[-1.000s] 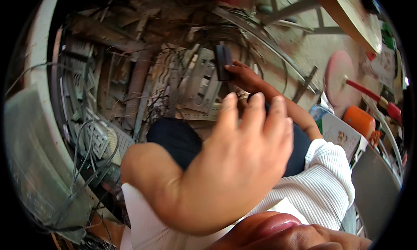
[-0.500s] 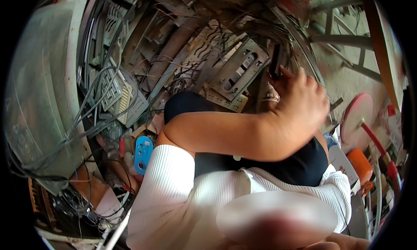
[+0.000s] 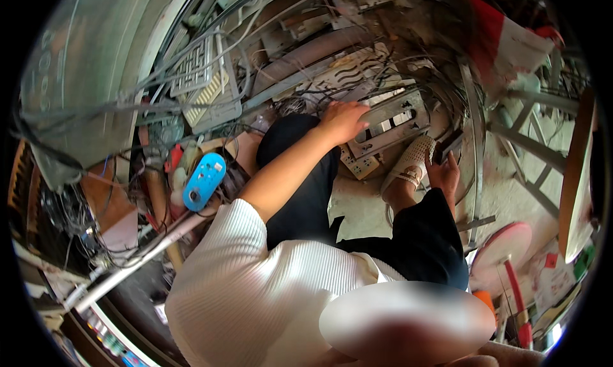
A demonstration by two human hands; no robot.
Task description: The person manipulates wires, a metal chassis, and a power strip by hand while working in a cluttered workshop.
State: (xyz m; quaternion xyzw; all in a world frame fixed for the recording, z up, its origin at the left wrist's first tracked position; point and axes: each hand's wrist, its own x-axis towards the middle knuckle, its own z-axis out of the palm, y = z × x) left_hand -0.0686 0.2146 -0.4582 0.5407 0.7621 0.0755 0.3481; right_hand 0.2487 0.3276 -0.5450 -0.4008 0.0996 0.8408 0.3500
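Note:
At the left end of a grey metal panel [image 3: 389, 126] with a long slot, my left hand [image 3: 343, 120] has its fingers bent over the edge. The panel lies tilted on other scrap, with a perforated metal plate [image 3: 361, 166] partly under it. To the right, beside my sandal [image 3: 412, 166], my right hand [image 3: 445, 177] grips a dark flat rectangular piece [image 3: 449, 147] that stands up from the fingers. What kind of piece it is, I cannot make out.
Tangled grey cables [image 3: 147, 105] and slatted plastic covers [image 3: 207, 89] lie at the left. A blue oval panel [image 3: 205, 181] is near my left elbow. A long metal bar [image 3: 474, 150] and a stool frame [image 3: 527, 137] stand right, above a round pink-rimmed disc [image 3: 501, 247].
My left hand has moved leftward from beside the dark piece to the slotted panel. My right hand, hidden before, now shows with the dark piece. The whole view has turned.

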